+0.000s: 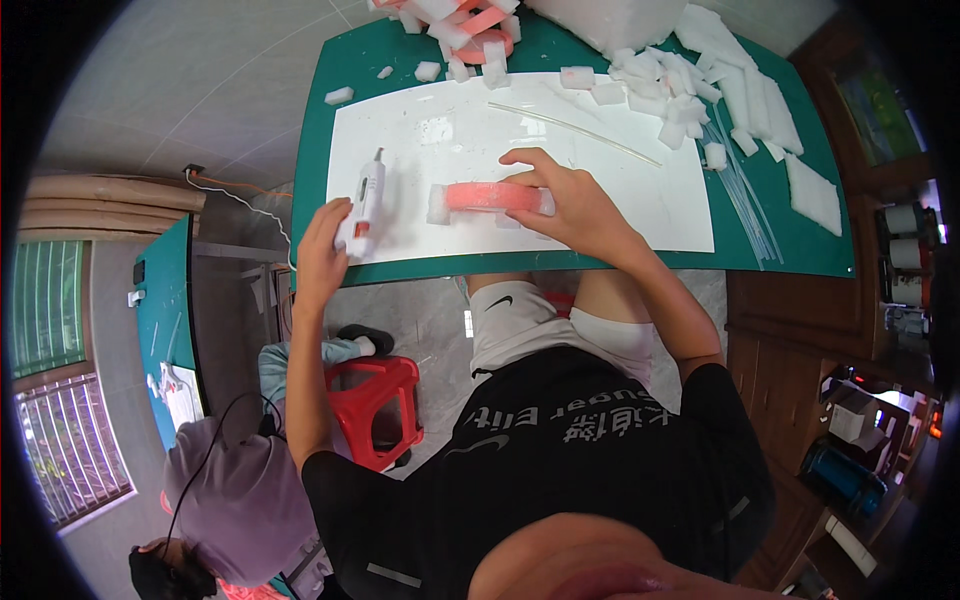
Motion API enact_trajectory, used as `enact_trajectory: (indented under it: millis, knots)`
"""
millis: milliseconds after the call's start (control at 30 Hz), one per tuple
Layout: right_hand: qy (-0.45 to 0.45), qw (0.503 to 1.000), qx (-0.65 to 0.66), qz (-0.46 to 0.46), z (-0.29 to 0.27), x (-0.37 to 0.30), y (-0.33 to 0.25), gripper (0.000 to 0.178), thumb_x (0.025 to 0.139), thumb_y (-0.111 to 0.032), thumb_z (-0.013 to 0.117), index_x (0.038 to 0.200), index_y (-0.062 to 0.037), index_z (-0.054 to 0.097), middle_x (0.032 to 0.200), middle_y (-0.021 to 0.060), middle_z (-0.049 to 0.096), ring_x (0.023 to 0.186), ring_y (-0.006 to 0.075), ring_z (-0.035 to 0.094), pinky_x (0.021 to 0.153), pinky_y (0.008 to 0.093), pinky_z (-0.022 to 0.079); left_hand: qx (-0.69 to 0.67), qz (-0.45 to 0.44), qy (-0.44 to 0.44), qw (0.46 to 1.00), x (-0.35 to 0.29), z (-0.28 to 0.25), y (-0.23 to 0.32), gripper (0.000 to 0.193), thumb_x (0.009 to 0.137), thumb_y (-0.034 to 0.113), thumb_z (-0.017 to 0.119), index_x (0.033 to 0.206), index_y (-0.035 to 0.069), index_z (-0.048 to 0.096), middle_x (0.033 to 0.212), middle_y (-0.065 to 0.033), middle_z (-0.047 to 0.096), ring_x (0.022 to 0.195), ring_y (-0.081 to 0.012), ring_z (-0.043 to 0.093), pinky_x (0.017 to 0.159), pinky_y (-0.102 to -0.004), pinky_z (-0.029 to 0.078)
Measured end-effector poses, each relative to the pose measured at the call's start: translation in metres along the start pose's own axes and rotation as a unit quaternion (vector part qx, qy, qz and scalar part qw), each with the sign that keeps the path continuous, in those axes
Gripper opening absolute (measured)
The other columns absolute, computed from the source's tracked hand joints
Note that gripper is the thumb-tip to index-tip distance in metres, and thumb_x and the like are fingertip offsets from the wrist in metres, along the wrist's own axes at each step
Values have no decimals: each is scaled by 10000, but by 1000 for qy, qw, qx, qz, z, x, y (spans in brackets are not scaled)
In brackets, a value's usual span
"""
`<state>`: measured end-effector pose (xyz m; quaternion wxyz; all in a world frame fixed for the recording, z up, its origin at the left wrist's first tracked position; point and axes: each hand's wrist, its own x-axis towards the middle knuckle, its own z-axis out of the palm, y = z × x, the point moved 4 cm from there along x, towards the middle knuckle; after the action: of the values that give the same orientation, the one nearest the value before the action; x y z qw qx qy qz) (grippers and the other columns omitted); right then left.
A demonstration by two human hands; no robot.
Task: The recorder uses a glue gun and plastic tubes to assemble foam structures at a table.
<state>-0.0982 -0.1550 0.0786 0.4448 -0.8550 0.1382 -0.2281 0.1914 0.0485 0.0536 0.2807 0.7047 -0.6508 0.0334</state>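
My left hand [325, 240] is closed round the handle of a white glue gun [368, 195], its nozzle pointing away from me over the left part of a white sheet [420, 130]. A curved pink band [490, 195] lies across the sheet's near half, with a white foam block [438, 204] at its left end and more white foam at the right end and under its near edge. My right hand [585, 210] grips the band's right end, the thumb on the near side and the index finger stretched out above it. Its other fingers are partly hidden.
A clear glue stick [575, 133] lies on the sheet; several more [740, 190] are on the green tabletop [780, 255] at right. White foam pieces [670, 90] are heaped at far right, pink bands with foam [480, 40] at the back. A person [235, 490] sits at left near a red stool [375, 410].
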Motion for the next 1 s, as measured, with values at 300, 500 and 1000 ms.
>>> enact_trajectory:
  millis: [300, 500, 1000]
  knots:
    - [3, 1000, -14, -13, -2, 0, 4, 367, 853, -146, 765, 1139, -66, 551, 1043, 171, 704, 963, 388, 693, 835, 423, 542, -123, -132, -186, 966, 18, 11, -49, 632, 785, 25, 752, 1388, 62, 565, 1434, -139, 511, 1313, -301, 498, 1052, -403, 454]
    - [-25, 999, -22, -33, -2, 4, 6, 338, 864, -153, 745, 1140, -75, 566, 1037, 158, 673, 975, 350, 650, 843, 420, 518, -132, -50, -65, 988, 40, -7, 50, 622, 814, 41, 735, 1407, 73, 552, 1509, -170, 484, 1356, -370, 483, 1131, -442, 391]
    - [171, 882, -409, 157, -108, 43, 118, 442, 898, -304, 744, 1239, -44, 641, 1243, 174, 659, 1124, 351, 640, 907, 463, 545, -236, -79, -38, 968, 62, 57, 123, 324, 855, 120, 767, 1137, -18, 687, 1062, -178, 736, 969, -313, 714, 887, -351, 534]
